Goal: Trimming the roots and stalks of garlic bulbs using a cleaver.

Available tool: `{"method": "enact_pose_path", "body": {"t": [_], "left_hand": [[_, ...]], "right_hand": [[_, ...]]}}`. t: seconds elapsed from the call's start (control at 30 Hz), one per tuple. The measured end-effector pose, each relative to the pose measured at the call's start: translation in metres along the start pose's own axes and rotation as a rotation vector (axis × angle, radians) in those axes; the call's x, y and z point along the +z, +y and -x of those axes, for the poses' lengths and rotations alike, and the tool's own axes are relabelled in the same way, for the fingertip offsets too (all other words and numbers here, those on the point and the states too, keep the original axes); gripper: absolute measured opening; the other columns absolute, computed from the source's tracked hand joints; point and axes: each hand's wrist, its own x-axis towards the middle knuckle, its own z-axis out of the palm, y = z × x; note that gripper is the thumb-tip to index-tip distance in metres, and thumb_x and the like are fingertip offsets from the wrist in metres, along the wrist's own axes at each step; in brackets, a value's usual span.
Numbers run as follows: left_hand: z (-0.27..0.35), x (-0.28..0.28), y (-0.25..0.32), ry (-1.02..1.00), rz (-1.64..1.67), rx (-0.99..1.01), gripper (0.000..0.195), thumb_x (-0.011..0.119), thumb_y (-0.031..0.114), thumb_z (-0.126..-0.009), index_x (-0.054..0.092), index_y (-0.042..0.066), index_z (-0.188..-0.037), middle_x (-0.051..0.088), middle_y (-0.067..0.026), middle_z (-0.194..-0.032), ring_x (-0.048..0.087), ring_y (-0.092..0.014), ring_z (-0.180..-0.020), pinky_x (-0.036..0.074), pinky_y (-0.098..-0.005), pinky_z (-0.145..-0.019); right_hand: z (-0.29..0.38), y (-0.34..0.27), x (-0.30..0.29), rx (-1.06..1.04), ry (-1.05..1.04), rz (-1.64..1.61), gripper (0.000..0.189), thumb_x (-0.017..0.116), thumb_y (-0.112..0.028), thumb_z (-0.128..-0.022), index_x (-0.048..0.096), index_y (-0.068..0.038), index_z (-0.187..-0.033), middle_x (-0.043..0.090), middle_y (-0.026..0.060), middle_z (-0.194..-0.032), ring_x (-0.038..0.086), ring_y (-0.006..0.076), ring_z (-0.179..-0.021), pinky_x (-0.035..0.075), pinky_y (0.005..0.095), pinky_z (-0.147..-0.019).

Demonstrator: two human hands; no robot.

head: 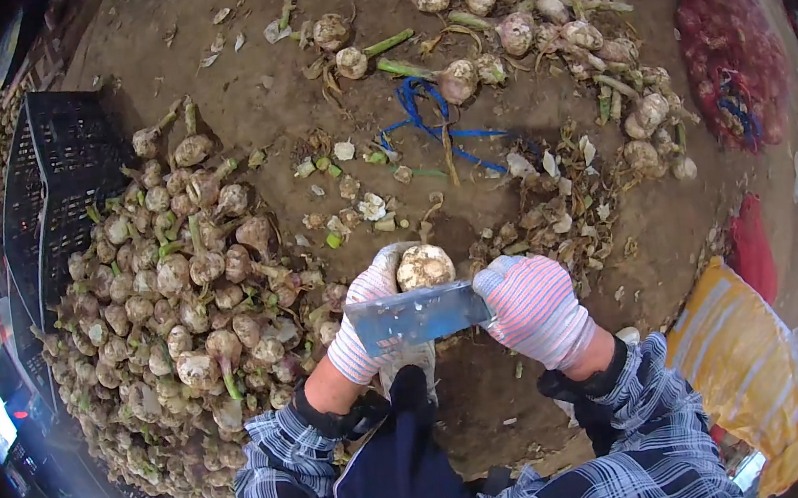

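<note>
My left hand (374, 289), in a striped knit glove, holds a garlic bulb (425, 267) with its pale, soil-marked face turned up. A similar glove covers my right hand (535, 307), which is closed around the end of a wide-bladed knife (418, 317); its handle is hidden in the fist. The flat blade lies across the near side of the bulb and in front of my left palm, hiding part of that hand. Whether the edge touches the bulb, I cannot tell. Cut stem pieces (334, 240) and loose bits of garlic lie on the ground just beyond my hands.
A large heap of garlic (177, 311) fills the left, beside a black plastic crate (57, 162). More bulbs with stems (515, 33) lie at the far right, near red mesh sacks (731, 56). Blue twine (421, 117), dry husks (557, 209) and a yellow woven sack (743, 350) are also around.
</note>
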Motion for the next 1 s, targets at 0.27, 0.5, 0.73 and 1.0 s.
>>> {"method": "enact_pose_path", "body": {"t": [0.27, 0.5, 0.73, 1.0], "left_hand": [[0.009, -0.005, -0.001, -0.111, 0.152, -0.127, 0.061, 0.085, 0.026, -0.075, 0.057, 0.002, -0.122, 0.072, -0.0136, -0.100, 0.071, -0.023, -0.090, 0.057, -0.0341, -0.083], [0.010, -0.009, 0.042, -0.281, -0.073, 0.099, 0.078, 0.092, 0.032, -0.057, 0.059, 0.004, -0.122, 0.066, -0.0156, -0.111, 0.068, -0.034, -0.101, 0.054, -0.0396, -0.089], [0.010, 0.002, 0.034, -0.321, -0.538, 0.643, 0.044, 0.075, 0.011, -0.067, 0.065, 0.006, -0.110, 0.063, -0.0149, -0.112, 0.064, -0.037, -0.096, 0.054, -0.0429, -0.080], [0.018, 0.002, 0.023, -0.343, -0.687, 0.664, 0.030, 0.066, 0.013, -0.072, 0.068, 0.009, -0.101, 0.065, -0.0131, -0.105, 0.063, -0.036, -0.103, 0.052, -0.0447, -0.085]], "right_hand": [[-0.001, 0.009, 0.016, 0.004, 0.016, -0.041, 0.017, 0.066, -0.015, -0.070, 0.059, -0.011, -0.085, 0.060, 0.0104, -0.075, 0.064, 0.0324, -0.070, 0.051, 0.0441, -0.060], [0.031, 0.080, 0.023, 0.336, 0.155, 0.065, 0.016, 0.070, -0.013, -0.074, 0.064, -0.010, -0.088, 0.064, 0.0149, -0.078, 0.065, 0.0375, -0.073, 0.052, 0.0467, -0.063], [0.024, 0.031, -0.001, 0.393, -0.007, -0.357, 0.020, 0.070, -0.026, -0.083, 0.061, -0.009, -0.084, 0.063, 0.0170, -0.075, 0.064, 0.0395, -0.072, 0.052, 0.0458, -0.064], [0.017, 0.021, 0.006, 0.315, -0.260, -0.259, 0.022, 0.069, -0.025, -0.080, 0.064, -0.009, -0.094, 0.067, 0.0173, -0.083, 0.066, 0.0397, -0.080, 0.054, 0.0482, -0.070]]}}
